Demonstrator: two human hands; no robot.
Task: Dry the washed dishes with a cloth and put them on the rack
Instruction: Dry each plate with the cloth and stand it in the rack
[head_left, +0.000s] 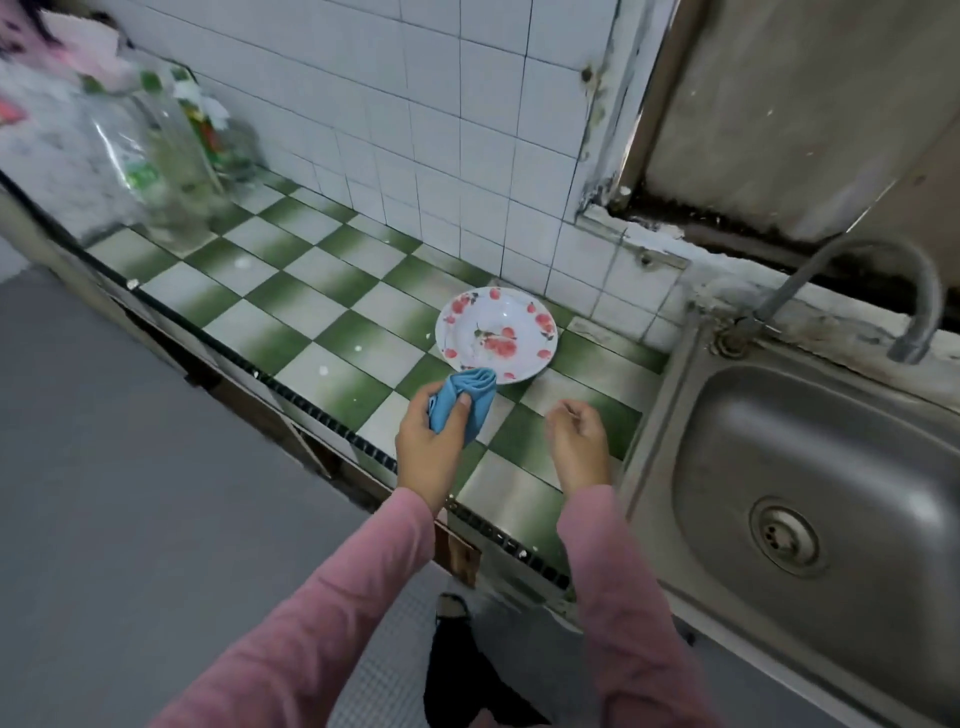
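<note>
Left hand (428, 441) grips cloth (464, 399), right hand (579, 436) loosely curled, empty; plate (496, 332) at 12 on bench (291, 312), not yet racked.

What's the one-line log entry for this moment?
left hand: holds blue cloth | right hand: empty | plate: on counter

Left of the plate (496, 332): open counter (291, 291) as far as the bottles (171, 156). Just behind the plate: tiled wall (441, 130). Right of the plate: a strip of counter, then the sink (727, 467) rim, faucet (795, 280) arching above it.
</note>
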